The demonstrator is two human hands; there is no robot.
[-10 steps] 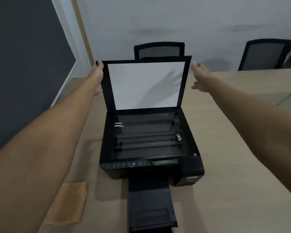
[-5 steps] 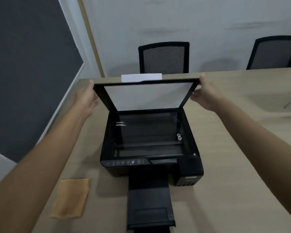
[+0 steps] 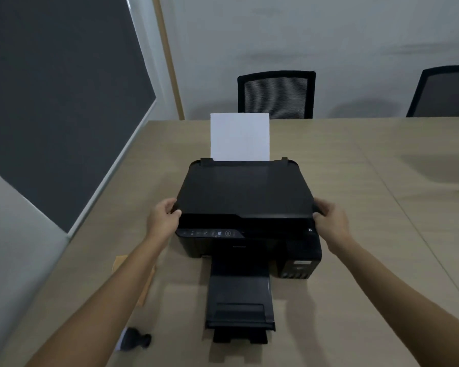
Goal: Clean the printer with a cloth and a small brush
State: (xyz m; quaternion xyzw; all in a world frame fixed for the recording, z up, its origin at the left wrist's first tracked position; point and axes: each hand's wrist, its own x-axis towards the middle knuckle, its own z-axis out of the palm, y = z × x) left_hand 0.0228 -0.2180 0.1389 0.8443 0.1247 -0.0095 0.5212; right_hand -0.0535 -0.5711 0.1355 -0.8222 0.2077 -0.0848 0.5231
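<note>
A black printer (image 3: 245,197) stands on the wooden table (image 3: 368,234), its scanner lid lowered flat. My left hand (image 3: 163,217) grips the lid's front left corner and my right hand (image 3: 329,221) grips its front right corner. White paper (image 3: 239,137) stands upright in the rear feeder. The output tray (image 3: 240,300) sticks out toward me. An orange cloth (image 3: 147,284) lies left of the tray, mostly hidden under my left forearm. A small black brush (image 3: 135,340) lies near the table's front edge, partly behind that arm.
Two black mesh chairs, one (image 3: 276,94) behind the printer and one (image 3: 445,91) at the far right, stand against the white wall. A dark panel (image 3: 51,88) fills the left side. The table's left edge runs close to the printer.
Both hands have brought the scanner lid down from upright to flat over the glass, moving toward me. The paper in the rear feeder now shows.
</note>
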